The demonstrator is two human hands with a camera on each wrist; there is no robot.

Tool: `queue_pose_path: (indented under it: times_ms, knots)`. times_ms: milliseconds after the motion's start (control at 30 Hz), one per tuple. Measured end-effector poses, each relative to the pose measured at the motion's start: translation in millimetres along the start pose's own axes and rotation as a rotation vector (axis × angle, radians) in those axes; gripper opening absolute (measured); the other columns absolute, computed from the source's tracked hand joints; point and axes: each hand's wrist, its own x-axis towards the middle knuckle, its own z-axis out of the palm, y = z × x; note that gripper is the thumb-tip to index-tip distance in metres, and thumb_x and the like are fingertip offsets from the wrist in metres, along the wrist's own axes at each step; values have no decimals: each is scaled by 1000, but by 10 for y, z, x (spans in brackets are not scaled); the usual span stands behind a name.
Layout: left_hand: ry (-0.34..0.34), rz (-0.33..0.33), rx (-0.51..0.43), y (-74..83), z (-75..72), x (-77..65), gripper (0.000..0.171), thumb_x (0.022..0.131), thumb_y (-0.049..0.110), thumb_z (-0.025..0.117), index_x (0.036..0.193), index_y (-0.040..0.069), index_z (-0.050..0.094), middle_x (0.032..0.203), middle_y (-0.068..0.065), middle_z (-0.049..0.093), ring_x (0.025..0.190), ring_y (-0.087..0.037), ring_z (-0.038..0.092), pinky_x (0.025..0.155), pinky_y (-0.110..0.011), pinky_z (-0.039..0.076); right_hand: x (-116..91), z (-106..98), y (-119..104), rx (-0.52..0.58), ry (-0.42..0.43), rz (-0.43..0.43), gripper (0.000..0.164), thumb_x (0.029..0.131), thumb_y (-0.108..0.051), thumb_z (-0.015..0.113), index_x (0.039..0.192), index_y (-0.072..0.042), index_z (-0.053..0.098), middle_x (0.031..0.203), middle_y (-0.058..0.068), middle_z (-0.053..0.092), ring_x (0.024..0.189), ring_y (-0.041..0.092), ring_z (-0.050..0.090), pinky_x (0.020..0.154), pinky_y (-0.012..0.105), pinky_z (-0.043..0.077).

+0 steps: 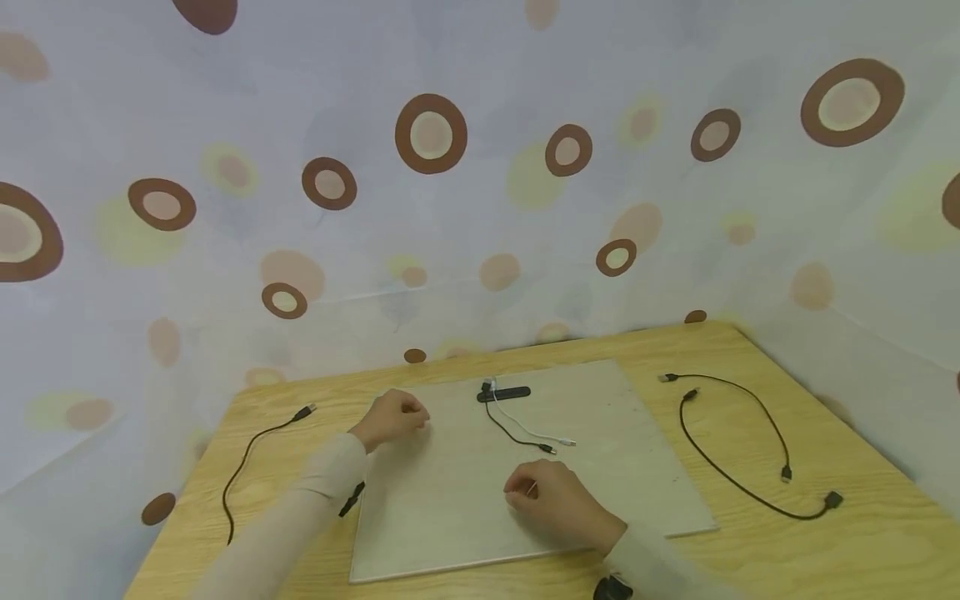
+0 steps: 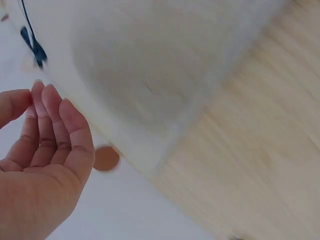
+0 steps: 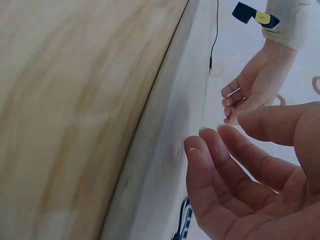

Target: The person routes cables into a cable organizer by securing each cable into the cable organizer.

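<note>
The table [image 1: 780, 558] looks like grained wood, the board [image 1: 450, 508] smooth and matt, the plug [image 1: 303, 412] metal-tipped.

The head camera is looking forward and down from above, standing farthest off and taking in the left grip [image 1: 392, 416], right grip [image 1: 555, 497], board [image 1: 442, 508], tabletop [image 1: 825, 567] and patterned backdrop [image 1: 480, 208]. The left wrist camera is peering closely along its own grip, showing the board's edge aslant. The right wrist camera, equally near and tilted, is also catching the left grip beyond. All three are sharing the board.
</note>
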Motion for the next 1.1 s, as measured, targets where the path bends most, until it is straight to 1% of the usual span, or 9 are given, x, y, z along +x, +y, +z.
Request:
queue_pose_path:
  times_ms: [133, 267, 433, 533, 600, 700, 833, 1000, 1100]
  knots:
    - [75, 28, 54, -190, -315, -118, 23, 98, 15, 54, 103, -3, 67, 96, -12, 68, 89, -28, 66, 76, -37, 54, 5, 111, -111, 27, -23, -37, 4, 88, -12, 67, 87, -10, 71, 81, -6, 65, 72, 4, 55, 65, 22, 47]
    - [157, 19, 107, -340, -573, -223, 30, 101, 20, 49, 109, -2, 66, 103, -17, 67, 94, -29, 63, 80, -41, 53, 1, 214, -221, 86, -53, -74, 4, 88, -9, 67, 88, -7, 71, 81, -6, 66, 71, 1, 55, 65, 20, 48]
    - [266, -20, 172, -540, -825, -350, 32, 102, 22, 48, 112, -2, 67, 108, -20, 66, 100, -36, 61, 82, -49, 50, -3, 339, -361, 156, -92, -103, 6, 87, -5, 66, 90, -4, 71, 80, -5, 67, 70, -1, 55, 66, 19, 49]
    - [329, -67, 189, -674, -953, -404, 35, 101, 23, 48, 117, -4, 64, 114, -24, 64, 106, -41, 58, 86, -53, 48, -5, 401, -434, 187, -120, -97, 6, 87, -6, 66, 90, -4, 71, 80, -6, 67, 70, -2, 55, 66, 18, 49]
    - [354, -106, 187, -752, -1027, -436, 38, 102, 23, 46, 121, -7, 60, 120, -28, 60, 110, -44, 55, 89, -55, 46, -13, 430, -479, 208, -143, -87, 7, 88, -7, 66, 91, -4, 71, 81, -7, 67, 71, -2, 56, 67, 18, 49]
    - [386, -137, 216, -862, -1111, -464, 42, 101, 23, 45, 124, -11, 56, 124, -32, 56, 114, -48, 51, 92, -56, 44, -29, 464, -542, 241, -173, -62, 7, 89, -8, 66, 91, -5, 71, 83, -9, 66, 71, -3, 56, 67, 17, 49]
    - [426, -154, 257, -975, -1169, -510, 41, 101, 19, 44, 122, -14, 56, 121, -34, 56, 110, -50, 52, 90, -57, 44, -39, 517, -622, 281, -192, -62, 6, 89, -7, 66, 90, -4, 71, 80, -10, 66, 70, -3, 56, 65, 17, 48]
    - [501, -170, 236, -1102, -1164, -545, 32, 99, 10, 49, 118, -12, 60, 115, -32, 60, 101, -47, 57, 82, -54, 48, -45, 592, -682, 283, -210, -70, 6, 87, -3, 66, 87, -5, 72, 75, -10, 65, 66, -4, 53, 64, 16, 47]
    - [521, -163, 271, -1184, -1148, -547, 28, 97, 7, 52, 116, -12, 61, 113, -32, 61, 98, -46, 59, 80, -53, 49, -45, 635, -699, 284, -225, -74, 8, 86, 0, 65, 86, -4, 72, 72, -9, 64, 64, -4, 51, 62, 15, 47]
